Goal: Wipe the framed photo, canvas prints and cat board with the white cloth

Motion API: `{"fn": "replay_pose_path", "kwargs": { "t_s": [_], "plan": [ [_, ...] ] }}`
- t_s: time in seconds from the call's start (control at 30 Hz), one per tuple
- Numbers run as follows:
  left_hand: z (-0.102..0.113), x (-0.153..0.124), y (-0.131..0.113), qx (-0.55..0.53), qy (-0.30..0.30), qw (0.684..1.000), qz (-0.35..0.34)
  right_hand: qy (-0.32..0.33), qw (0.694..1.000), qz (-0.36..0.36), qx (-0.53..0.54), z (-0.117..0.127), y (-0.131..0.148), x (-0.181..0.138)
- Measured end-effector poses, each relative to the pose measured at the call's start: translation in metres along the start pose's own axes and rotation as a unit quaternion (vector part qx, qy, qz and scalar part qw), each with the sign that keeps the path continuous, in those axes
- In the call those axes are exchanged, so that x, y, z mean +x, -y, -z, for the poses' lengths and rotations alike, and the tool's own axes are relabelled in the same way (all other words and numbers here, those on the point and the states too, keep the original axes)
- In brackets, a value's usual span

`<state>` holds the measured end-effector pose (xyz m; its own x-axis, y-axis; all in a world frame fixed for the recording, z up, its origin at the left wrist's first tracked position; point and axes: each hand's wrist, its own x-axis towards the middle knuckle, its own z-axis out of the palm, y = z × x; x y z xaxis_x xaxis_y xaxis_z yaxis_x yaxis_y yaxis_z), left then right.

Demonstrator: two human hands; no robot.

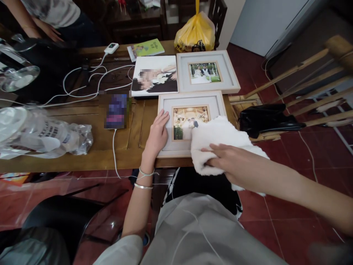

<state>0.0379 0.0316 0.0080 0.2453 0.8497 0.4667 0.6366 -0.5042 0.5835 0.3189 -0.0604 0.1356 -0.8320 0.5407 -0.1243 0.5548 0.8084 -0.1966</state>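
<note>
A light wooden picture frame (219, 100) with a wedding photo lies flat at the table's front edge. My left hand (157, 135) grips its left side, fingers over the border. My right hand (224, 159) is closed on a fluffy white towel (217, 134), which covers the frame's lower right part and hangs past the table edge. Behind this frame lies a second picture frame (231, 75) with another couple's photo. To its left is a photo panel (156, 60) showing people in dark and white clothes, partly blurred out.
On the wooden table (138, 147) are a phone (117, 112) with a charging cable, a plastic-wrapped package (52, 129), a green booklet (150, 47) and a yellow bag (195, 33). Another person (63, 18) stands at the far left. A bamboo chair (298, 99) stands right.
</note>
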Motion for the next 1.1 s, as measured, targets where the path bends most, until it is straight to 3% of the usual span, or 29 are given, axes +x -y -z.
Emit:
{"fn": "replay_pose_path", "kwargs": {
  "t_s": [0.17,0.3,0.37,0.47,0.7,0.83,0.93,1.1],
  "plan": [
    [0.003,0.0,0.001,-0.014,0.019,1.0,0.0,-0.029,0.993,-0.088,-0.073,-0.012,-0.051,0.045],
    [0.006,0.001,-0.001,-0.005,0.026,1.0,-0.005,-0.086,0.98,-0.113,-0.139,-0.017,-0.105,0.085],
    [0.006,0.001,-0.002,-0.006,0.024,1.0,-0.004,-0.088,0.976,-0.125,-0.156,-0.019,-0.118,0.098],
    [0.005,0.001,-0.003,-0.008,0.017,1.0,0.0,-0.066,0.978,-0.122,-0.159,-0.025,-0.107,0.097],
    [0.001,0.001,-0.003,0.006,0.013,1.0,0.006,0.034,0.997,-0.02,-0.072,-0.009,-0.014,0.03],
    [-0.001,0.0,-0.002,0.019,0.006,1.0,-0.002,0.031,0.999,0.023,-0.011,-0.002,0.012,0.022],
    [0.0,-0.001,-0.002,0.02,0.023,1.0,0.003,0.013,1.0,-0.015,-0.022,-0.016,0.002,0.044],
    [0.003,0.001,-0.004,0.032,0.057,0.998,0.009,-0.089,0.982,-0.137,-0.098,-0.033,-0.058,0.101]
  ]
}}
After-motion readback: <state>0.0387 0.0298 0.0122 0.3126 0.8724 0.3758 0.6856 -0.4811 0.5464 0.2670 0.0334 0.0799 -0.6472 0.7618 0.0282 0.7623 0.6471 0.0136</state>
